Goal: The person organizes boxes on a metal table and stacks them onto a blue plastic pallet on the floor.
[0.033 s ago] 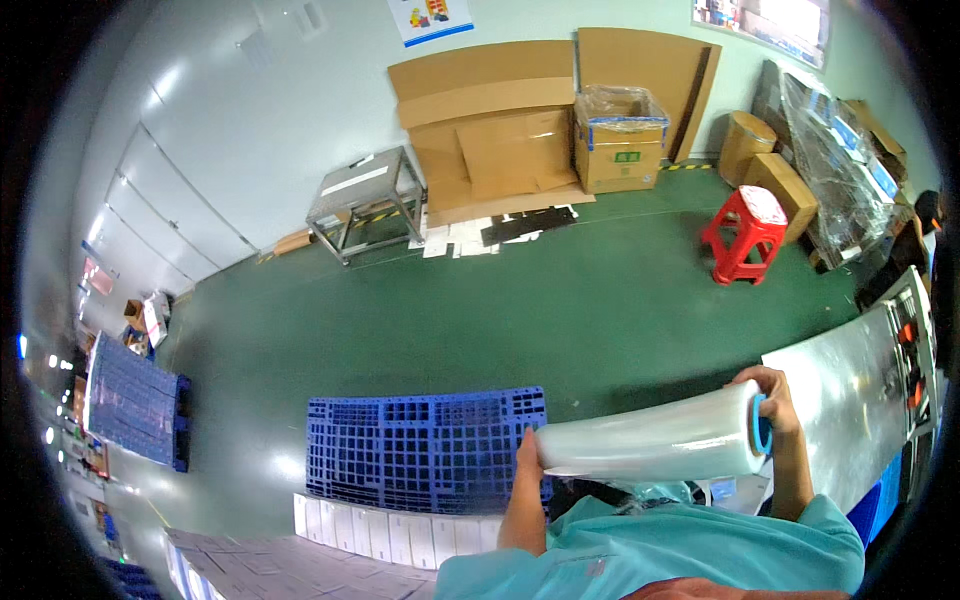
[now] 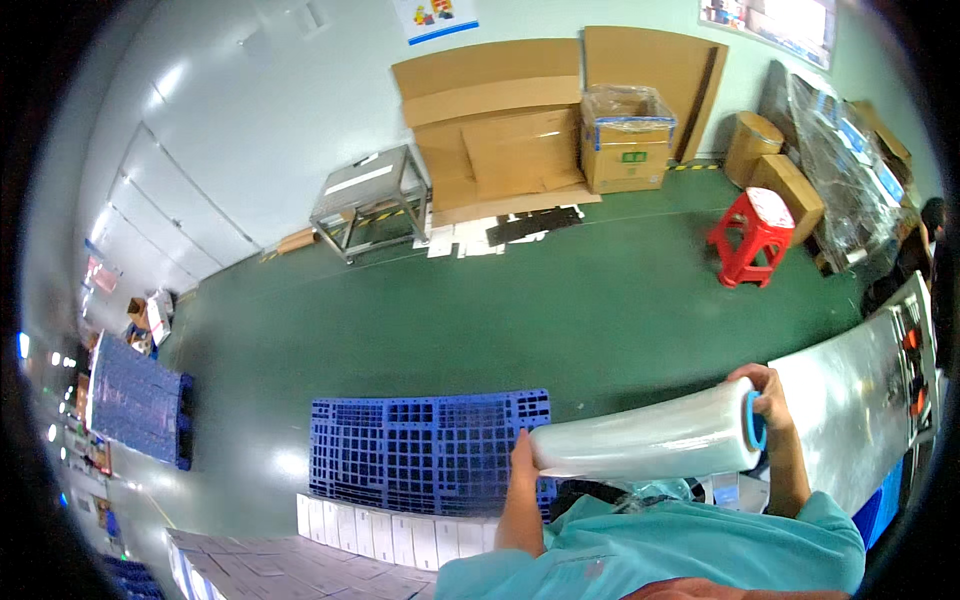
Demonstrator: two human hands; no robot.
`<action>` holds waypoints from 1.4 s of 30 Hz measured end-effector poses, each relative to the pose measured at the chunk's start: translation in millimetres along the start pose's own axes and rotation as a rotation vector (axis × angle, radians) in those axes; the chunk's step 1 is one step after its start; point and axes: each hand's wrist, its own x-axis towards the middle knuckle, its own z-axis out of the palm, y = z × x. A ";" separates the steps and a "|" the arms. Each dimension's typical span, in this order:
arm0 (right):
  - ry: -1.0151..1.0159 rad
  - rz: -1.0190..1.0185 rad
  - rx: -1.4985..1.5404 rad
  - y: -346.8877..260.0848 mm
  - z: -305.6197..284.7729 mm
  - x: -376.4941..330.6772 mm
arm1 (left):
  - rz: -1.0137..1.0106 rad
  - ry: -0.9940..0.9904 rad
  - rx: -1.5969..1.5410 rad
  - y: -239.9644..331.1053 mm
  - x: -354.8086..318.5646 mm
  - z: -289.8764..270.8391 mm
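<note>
A large roll of clear stretch film [image 2: 640, 440] lies level across the front of my body, held up at both ends. At its left end is my left hand [image 2: 525, 454], closed on the edge, with most fingers hidden. My right hand [image 2: 764, 390] wraps round the right end, where a blue ring [image 2: 755, 420] shows at the core. Left of the roll, and lower down, is a blue plastic grid pallet [image 2: 400, 440]. A row of white boxes [image 2: 400, 536] stands along the pallet's near side.
A metal-topped table [image 2: 840, 390] is close on my right. Beyond stand a red stool [image 2: 752, 240], a lined cardboard box [image 2: 628, 160], and a small metal table [image 2: 370, 188]. Another blue pallet stack [image 2: 138, 400] is at far left. Grey-topped stacked goods [image 2: 270, 568] lie near left.
The view has shifted slightly, so the background sits a little further right and the roll a little further left. My grip on the film roll looks the same.
</note>
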 end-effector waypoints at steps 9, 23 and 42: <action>-0.371 0.494 0.076 83.9 185.2 344.2 | 0.099 0.677 0.306 63.6 29.5 -179.9; -1.290 0.598 -0.282 85.2 550.3 567.5 | -0.039 1.116 -0.179 63.6 30.3 -27.1; -1.764 0.648 -1.152 231.6 1090.1 571.0 | -0.051 1.538 -1.860 351.4 238.9 -11.4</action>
